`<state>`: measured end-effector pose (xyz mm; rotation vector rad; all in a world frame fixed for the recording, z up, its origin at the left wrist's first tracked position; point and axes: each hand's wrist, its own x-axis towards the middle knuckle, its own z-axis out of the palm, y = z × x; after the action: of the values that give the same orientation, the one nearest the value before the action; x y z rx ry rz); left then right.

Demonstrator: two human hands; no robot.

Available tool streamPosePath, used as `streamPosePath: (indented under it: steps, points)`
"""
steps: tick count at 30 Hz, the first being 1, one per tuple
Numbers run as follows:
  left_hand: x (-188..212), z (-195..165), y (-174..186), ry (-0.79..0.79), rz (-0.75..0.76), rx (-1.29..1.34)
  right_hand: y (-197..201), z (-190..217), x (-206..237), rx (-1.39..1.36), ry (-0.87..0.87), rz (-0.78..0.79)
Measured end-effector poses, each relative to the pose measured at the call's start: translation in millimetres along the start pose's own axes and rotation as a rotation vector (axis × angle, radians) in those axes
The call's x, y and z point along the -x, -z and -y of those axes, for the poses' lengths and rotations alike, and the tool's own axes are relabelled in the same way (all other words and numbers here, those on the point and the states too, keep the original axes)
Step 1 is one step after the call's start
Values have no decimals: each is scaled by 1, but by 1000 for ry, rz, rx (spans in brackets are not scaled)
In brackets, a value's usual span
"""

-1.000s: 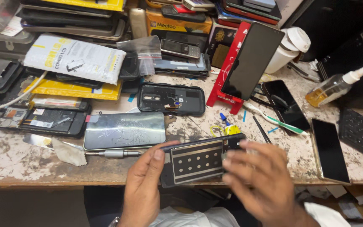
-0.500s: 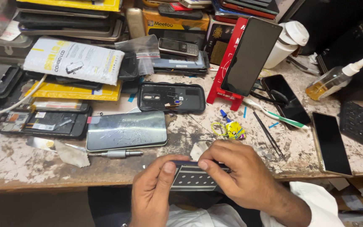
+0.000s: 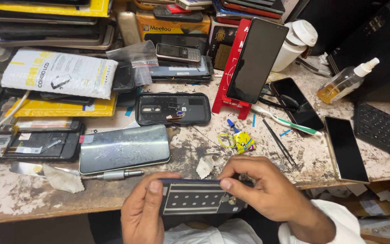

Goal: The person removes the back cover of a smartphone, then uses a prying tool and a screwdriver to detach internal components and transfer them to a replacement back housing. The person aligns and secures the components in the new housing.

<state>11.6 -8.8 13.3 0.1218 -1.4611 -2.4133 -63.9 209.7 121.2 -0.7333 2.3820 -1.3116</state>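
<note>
An opened phone (image 3: 195, 197), back side up with a grey inner plate and rows of small holes, sits at the near table edge. My left hand (image 3: 144, 212) grips its left end, thumb on top. My right hand (image 3: 267, 192) holds the right end, fingertips pinching at the phone's upper right corner. A cracked phone screen (image 3: 123, 148) lies just beyond, with a metal screwdriver (image 3: 116, 175) along its near side.
A black phone back frame (image 3: 172, 108), a phone on a red stand (image 3: 253, 63), a toothbrush (image 3: 285, 120), tweezers (image 3: 278, 142), two dark phones (image 3: 345, 147), a spray bottle (image 3: 346, 81), a keyboard (image 3: 384, 129), and stacked boxes and phones (image 3: 59, 74) crowd the stained table (image 3: 19, 194).
The phone came down from over the table to its near edge. My right hand shifted from covering its right side to pinching the upper right corner.
</note>
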Motion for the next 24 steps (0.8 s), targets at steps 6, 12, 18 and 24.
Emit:
streamPosePath:
  steps: [6, 12, 18, 24]
  points:
    - [-5, 7, -4, 109, -56, 99, -4, -33, 6, -348, -175, -33]
    - [-11, 5, -3, 81, -200, 187, -4, -55, 11, -694, -174, -204]
    - [-11, 11, -8, 87, -243, 213, -11, -70, 15, -808, -26, -295]
    - [-14, 5, -9, 118, -257, 222, -14, -63, 13, -869, -93, -309]
